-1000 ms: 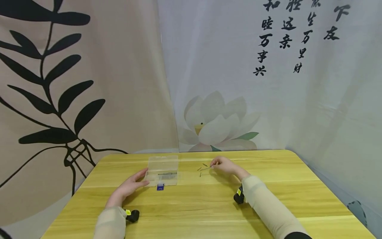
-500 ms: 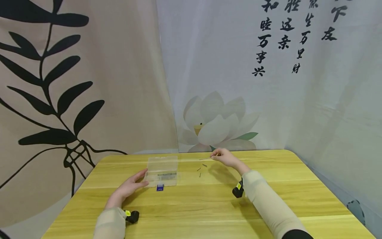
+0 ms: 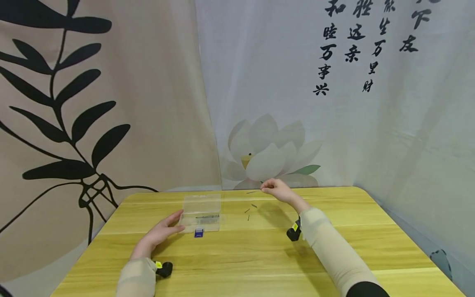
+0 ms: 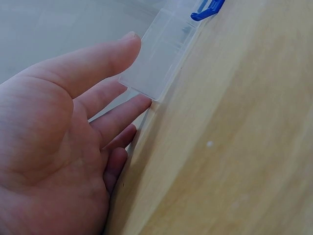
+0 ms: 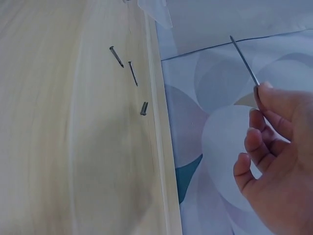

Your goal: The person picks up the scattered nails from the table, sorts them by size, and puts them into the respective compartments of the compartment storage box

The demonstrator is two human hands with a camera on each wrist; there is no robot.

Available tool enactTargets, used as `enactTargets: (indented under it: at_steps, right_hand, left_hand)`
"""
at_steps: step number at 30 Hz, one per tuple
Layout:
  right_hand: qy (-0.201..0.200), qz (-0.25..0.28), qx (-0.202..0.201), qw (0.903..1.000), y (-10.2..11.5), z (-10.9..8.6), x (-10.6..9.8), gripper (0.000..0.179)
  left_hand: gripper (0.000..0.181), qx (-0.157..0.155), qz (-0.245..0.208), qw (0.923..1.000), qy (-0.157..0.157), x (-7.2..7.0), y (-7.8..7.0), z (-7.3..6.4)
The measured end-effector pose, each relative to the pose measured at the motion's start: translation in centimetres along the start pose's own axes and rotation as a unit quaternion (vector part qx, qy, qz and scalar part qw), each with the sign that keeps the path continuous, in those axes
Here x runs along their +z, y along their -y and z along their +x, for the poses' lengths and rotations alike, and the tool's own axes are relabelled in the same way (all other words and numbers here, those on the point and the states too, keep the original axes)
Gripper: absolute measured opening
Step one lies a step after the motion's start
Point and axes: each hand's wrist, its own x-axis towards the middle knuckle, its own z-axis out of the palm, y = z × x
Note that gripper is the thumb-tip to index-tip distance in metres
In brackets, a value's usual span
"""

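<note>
In the head view, my left hand is at the left end of an open clear plastic box, its thumb at the front and fingers toward the back. The left wrist view has those fingers fairly straight, one fingertip touching the corner of the box. A blue latch sits on the box's front, and long dark thin pieces lie inside. My right hand is raised over the table's far edge. Between thumb and forefinger it pinches a long nail, pointing away from the hand.
Several shorter nails lie loose on the wooden table, right of the box. Behind the table's far edge hangs a printed cloth with a lotus and dark characters.
My right hand has lifted the long nail up and away from the loose nails, toward the table's far edge. The left hand and the box stay where they were.
</note>
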Motion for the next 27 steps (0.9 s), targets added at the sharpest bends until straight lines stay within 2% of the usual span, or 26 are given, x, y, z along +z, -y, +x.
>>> enactTargets:
  at_steps: [8,12,27]
  right_hand:
    - [0.007,-0.012,0.003,0.9999,0.8,0.8,0.7,0.025]
    - [0.015,-0.019,-0.009,0.9997,1.2,1.2,1.5,0.027]
    - [0.044,-0.029,-0.031,0.9981,2.9,3.9,6.7,0.014]
  left_hand:
    - [0.075,0.007,-0.006,1.0,0.001,-0.1,0.1,-0.1]
    - [0.074,0.009,-0.004,1.0,0.001,0.0,0.0,-0.2]
    - [0.075,0.005,0.01,0.9999,-0.007,0.1,0.2,-0.2]
